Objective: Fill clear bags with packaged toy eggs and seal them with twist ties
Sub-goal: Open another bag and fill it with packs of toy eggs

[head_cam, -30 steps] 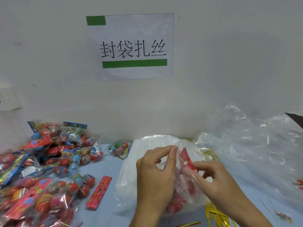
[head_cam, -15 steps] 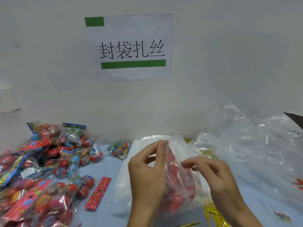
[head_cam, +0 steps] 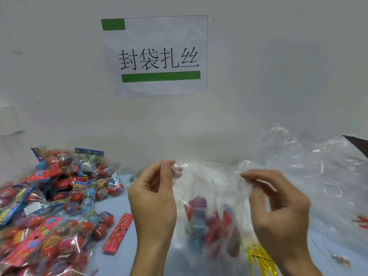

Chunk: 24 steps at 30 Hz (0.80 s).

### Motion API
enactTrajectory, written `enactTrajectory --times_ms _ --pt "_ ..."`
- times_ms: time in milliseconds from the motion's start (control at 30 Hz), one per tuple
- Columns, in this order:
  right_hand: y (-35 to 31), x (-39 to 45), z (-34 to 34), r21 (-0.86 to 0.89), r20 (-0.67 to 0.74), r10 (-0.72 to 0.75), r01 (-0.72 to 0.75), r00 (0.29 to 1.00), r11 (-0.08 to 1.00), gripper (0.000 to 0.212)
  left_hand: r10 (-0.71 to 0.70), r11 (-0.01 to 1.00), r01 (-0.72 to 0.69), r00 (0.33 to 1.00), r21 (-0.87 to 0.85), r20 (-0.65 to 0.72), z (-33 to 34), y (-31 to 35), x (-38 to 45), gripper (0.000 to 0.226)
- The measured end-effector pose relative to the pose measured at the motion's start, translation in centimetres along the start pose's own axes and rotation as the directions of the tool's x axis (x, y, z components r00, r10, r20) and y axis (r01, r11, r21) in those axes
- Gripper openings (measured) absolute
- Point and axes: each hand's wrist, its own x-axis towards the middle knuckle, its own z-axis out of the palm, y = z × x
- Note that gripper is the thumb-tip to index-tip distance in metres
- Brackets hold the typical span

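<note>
Pale blue table (head_cam: 119,204) against white wall (head_cam: 278,66) bearing a paper sign (head_cam: 159,56)

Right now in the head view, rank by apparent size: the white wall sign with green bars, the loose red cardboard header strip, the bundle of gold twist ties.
1. White wall sign with green bars
2. Gold twist ties, partly hidden by the right hand, so unsure against
3. Red cardboard header strip

The bag (head_cam: 211,188) pinched between the hands is clear, with red and blue eggs (head_cam: 201,222) showing through it. Left of the left hand (head_cam: 153,202) lies a pile (head_cam: 49,198) of packs, mostly red and light blue, with red header cards dotted with small coloured flowers. One such red strip (head_cam: 117,233) lies just beside that hand. Under the right hand (head_cam: 278,208) lie shiny gold ties (head_cam: 258,259). Above the hands, a white sign (head_cam: 159,54) carries black characters and green bars.
</note>
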Motion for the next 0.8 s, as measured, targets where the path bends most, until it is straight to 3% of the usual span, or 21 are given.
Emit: enactTrajectory --times_ms 67,200,333,433,467,533,567,600,633,733,800 --pt "0.1 -0.3 0.1 -0.024 0.025 0.075 -0.075 0.997 0.997 0.031 -0.052 0.999 0.052 0.999 0.006 -0.001 -0.1 0.0 -0.4 0.019" --pt "0.3 -0.4 0.4 0.011 -0.011 0.110 -0.110 0.994 0.994 0.033 -0.005 1.000 0.007 0.997 -0.024 0.083 -0.1 0.5 -0.2 0.025" --pt "1.0 -0.6 0.0 0.051 0.007 0.286 -0.286 0.958 0.957 0.050 -0.264 0.962 0.272 0.931 0.003 0.253 -0.4 -0.3 -0.4 0.039" --pt "1.4 -0.1 -0.4 0.096 -0.025 0.335 -0.332 0.942 0.939 0.050 -0.311 0.950 0.278 0.878 0.139 0.365 -2.3 -0.6 0.8 0.031" --pt "1.5 0.0 -0.5 0.107 -0.031 0.354 -0.349 0.935 0.931 0.050 -0.327 0.942 0.249 0.826 0.223 0.459 -3.3 -0.7 1.3 0.038" --pt "1.8 0.0 -0.7 0.124 -0.039 0.386 -0.379 0.922 0.917 0.049 -0.436 0.888 0.172 0.610 0.427 0.662 -4.9 -0.8 1.5 0.054" --pt "1.9 0.0 -0.7 0.131 -0.038 0.397 -0.389 0.917 0.912 0.048 -0.497 0.854 0.136 0.498 0.502 0.710 -5.2 -0.7 1.2 0.056" --pt "1.9 0.0 -0.7 0.139 -0.032 0.402 -0.394 0.915 0.908 0.047 -0.526 0.835 0.103 0.433 0.540 0.732 -5.1 -0.6 0.8 0.055" --pt "1.9 0.0 -0.7 0.146 -0.026 0.403 -0.395 0.915 0.907 0.046 -0.532 0.828 0.086 0.432 0.554 0.728 -4.7 -0.7 0.4 0.049" --pt "2.1 -0.1 -0.7 0.171 -0.012 0.419 -0.411 0.908 0.896 0.044 -0.483 0.830 0.042 0.554 0.557 0.678 -3.0 -0.8 -0.4 0.022" --pt "2.4 0.0 -0.8 0.219 -0.010 0.447 -0.434 0.895 0.874 0.044 -0.449 0.843 0.024 0.582 0.538 0.677 -2.7 -1.0 -0.3 0.013"
